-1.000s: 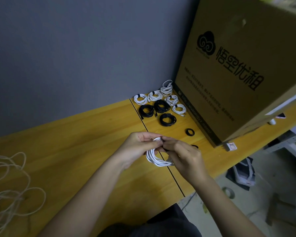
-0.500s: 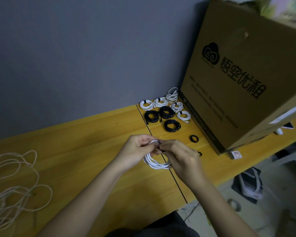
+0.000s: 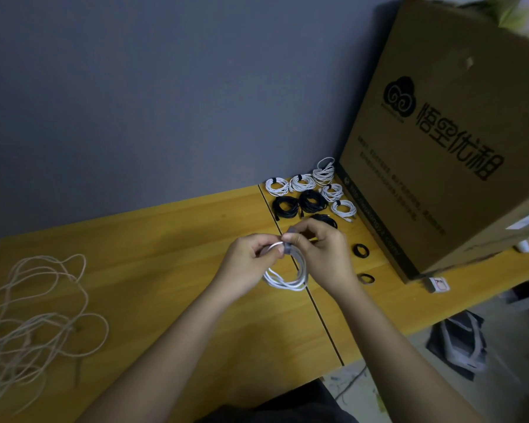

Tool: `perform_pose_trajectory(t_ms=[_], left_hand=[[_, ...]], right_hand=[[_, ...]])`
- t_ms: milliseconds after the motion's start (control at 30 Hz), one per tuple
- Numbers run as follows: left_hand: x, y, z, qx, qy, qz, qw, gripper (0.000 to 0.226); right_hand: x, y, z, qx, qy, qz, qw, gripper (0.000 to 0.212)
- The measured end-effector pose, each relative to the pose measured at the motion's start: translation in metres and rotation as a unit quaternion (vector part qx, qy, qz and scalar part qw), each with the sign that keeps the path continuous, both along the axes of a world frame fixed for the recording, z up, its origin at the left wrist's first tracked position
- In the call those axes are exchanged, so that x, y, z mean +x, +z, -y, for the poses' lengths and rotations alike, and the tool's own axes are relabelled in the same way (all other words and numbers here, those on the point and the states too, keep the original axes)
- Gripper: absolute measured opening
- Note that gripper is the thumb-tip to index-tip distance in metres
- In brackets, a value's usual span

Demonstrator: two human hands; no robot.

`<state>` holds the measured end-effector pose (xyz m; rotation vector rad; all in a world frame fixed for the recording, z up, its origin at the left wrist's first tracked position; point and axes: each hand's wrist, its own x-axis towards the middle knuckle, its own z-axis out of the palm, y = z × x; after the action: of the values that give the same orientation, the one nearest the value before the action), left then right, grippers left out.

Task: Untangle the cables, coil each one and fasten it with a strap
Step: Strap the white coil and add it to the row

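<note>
Just right of the frame's centre, above the wooden table (image 3: pixel 153 270), the left hand (image 3: pixel 245 267) pinches the top of a coiled white cable (image 3: pixel 287 279) between thumb and curled fingers, while the right hand (image 3: pixel 324 254) pinches a dark strap (image 3: pixel 287 247) wrapped over the same spot. The strap's free end seems to stick up between the right fingertips, though blur makes that uncertain.

To finish this step well, the left pinch should keep every loop bunched flat so none slips out, while the right hand pulls the strap snug around the whole bundle and presses its end down onto itself. It need only be firm, not crushing.

Finished coils (image 3: pixel 306 195) sit in the upper middle beside the cardboard box (image 3: pixel 440 148), with two spare straps (image 3: pixel 361 250) nearby, and a loose tangle (image 3: pixel 28 315) waits at the lower left.
</note>
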<state>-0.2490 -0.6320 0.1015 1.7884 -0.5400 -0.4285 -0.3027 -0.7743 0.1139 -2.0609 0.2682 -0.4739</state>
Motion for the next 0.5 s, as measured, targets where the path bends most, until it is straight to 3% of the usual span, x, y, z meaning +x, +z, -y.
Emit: perform_pose_trajectory(t_ms=[167,300,500], left_hand=[[0.002,-0.001,-0.005,0.000,0.016,0.004,1.000,0.011],[0.002,-0.007,-0.007,-0.026,0.034,-0.012,0.999,0.031],[0.001,-0.005,-0.010,-0.056,0.063,-0.030,0.996,0.018]], right_hand=[[0.008,-0.004,0.000,0.056,-0.004,-0.046,0.997,0.015],[0.012,-0.010,-0.007,0.099,-0.024,-0.069,0.992,0.027],[0.016,-0.011,-0.024,0.175,-0.089,-0.052,0.979,0.019]])
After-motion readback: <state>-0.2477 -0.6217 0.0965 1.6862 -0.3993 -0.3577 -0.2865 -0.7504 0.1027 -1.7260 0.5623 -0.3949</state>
